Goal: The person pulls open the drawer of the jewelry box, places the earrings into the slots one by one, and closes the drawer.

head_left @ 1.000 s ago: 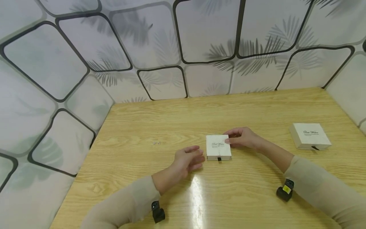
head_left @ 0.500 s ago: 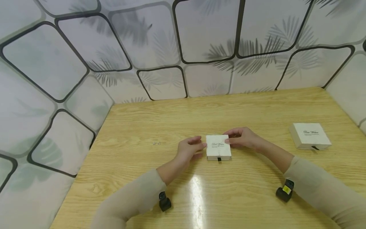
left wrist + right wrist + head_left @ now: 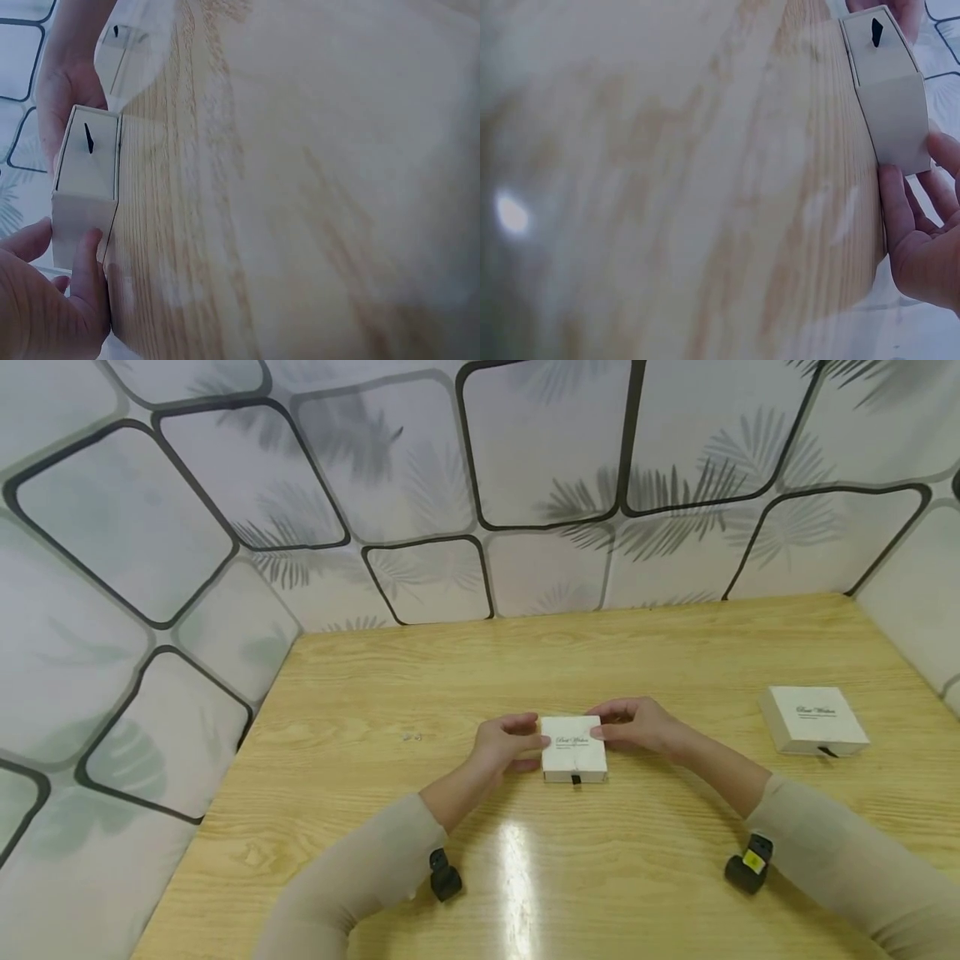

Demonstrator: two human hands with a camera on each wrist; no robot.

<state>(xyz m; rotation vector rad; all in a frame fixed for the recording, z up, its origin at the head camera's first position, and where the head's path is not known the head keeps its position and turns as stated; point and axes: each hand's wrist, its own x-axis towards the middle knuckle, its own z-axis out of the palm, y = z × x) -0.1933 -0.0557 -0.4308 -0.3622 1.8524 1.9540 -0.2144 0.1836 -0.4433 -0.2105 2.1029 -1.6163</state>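
A small white drawer-style gift box (image 3: 573, 760), with "Best Wishes" on its lid and a short black pull tab at the front, lies flat on the table between both hands. My right hand (image 3: 637, 725) grips its far right corner, thumb on the lid and fingers behind. From the opposite side, my left hand (image 3: 506, 747) holds the box, its thumb at the lid's left edge and other fingers along the side wall. In the left wrist view, fingers (image 3: 88, 259) touch the box's side (image 3: 79, 225). The drawer appears pushed in.
A second white gift box (image 3: 816, 714) with the same print stands at the right of the wooden table (image 3: 360, 693). Two tiny shiny pieces (image 3: 412, 737), too small to identify, lie left of my left hand. A patterned cloth wall (image 3: 547, 568) closes off the back.
My left hand has moved right and away from me, from beside the gift box to contact with it. The right hand keeps its hold, and the box has stayed in place.
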